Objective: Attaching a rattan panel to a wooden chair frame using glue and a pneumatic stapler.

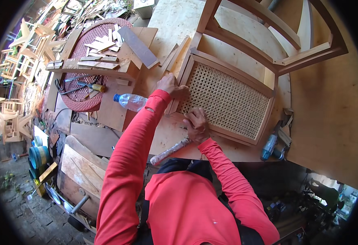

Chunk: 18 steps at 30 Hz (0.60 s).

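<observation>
A wooden chair frame (264, 61) lies on the worktable, with a woven cane panel (228, 100) set inside its seat rails. My left hand (172, 86) is closed at the left rail, its thumb reaching over the edge of the cane. Nearer to me, my right hand (197, 125) rests at the front left corner with curled fingers touching the cane edge. A mottled whitish handle (170, 151) runs from under that palm toward the table's front edge; its other end is hidden by the hand. A clear plastic bottle with a blue cap (130, 102) lies beside my left forearm.
Wood offcuts (103, 44) and a grey-topped block (139, 47) sit at the far left. A yellow-handled screwdriver (92, 86) lies on a red woven surface (81, 104). Near the right table edge is a teal power tool (270, 143). Stacked wooden frames (11, 120) stand farther left.
</observation>
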Available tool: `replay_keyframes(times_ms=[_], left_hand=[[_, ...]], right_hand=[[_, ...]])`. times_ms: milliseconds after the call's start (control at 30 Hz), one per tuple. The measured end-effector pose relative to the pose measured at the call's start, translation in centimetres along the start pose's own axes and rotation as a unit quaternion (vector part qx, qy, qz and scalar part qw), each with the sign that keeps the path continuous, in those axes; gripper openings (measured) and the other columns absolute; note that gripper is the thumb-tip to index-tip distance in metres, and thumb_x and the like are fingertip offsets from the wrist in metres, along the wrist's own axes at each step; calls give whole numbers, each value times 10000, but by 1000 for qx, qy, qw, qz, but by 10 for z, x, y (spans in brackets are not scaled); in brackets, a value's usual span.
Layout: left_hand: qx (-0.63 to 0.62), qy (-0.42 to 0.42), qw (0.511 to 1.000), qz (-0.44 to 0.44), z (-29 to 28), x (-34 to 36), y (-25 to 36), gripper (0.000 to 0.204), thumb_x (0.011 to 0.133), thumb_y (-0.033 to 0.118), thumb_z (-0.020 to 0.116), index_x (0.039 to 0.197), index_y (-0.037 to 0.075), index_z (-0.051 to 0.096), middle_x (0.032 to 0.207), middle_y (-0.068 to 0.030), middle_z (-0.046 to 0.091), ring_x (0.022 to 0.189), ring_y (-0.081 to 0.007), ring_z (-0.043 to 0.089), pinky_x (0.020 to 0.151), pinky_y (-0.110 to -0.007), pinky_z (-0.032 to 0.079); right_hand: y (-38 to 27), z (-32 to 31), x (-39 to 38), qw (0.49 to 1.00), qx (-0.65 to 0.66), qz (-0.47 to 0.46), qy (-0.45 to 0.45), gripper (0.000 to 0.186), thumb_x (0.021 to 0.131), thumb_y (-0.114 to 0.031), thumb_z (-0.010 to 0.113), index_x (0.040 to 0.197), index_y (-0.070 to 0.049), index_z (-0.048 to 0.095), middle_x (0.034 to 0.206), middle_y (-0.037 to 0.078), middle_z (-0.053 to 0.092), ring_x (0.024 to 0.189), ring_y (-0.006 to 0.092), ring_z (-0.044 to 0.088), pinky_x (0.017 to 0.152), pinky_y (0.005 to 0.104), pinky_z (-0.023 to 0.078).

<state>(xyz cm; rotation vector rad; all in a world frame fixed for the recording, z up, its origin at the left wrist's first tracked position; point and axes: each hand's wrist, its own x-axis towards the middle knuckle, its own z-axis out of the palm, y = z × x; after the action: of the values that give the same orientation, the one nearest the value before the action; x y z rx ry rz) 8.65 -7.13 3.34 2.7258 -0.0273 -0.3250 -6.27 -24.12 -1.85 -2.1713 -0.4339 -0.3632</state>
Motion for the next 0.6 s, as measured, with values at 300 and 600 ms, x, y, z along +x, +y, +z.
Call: replay_keyframes(times_ms=[300,600], left_hand=[[-39,-36,998,-14,-2,-3,-2,663,758,624,799,1008,32,633,1064,-234,706,1053,-400,680,893,-458,529],[-40,-94,994,-28,-19,-7,12,537,792,453,736,1064,7,611,1120,-262,686,1093,-420,665,986,-457,527]], right_hand=[[-4,6,2,1000,-3,-15,5,147,817,-58,732,955,-25,693,977,109,607,961,327,582,849,438,507],[2,8,0,1000,8,-25,12,187,792,-22,741,966,-15,675,979,132,608,926,351,581,828,449,505]])
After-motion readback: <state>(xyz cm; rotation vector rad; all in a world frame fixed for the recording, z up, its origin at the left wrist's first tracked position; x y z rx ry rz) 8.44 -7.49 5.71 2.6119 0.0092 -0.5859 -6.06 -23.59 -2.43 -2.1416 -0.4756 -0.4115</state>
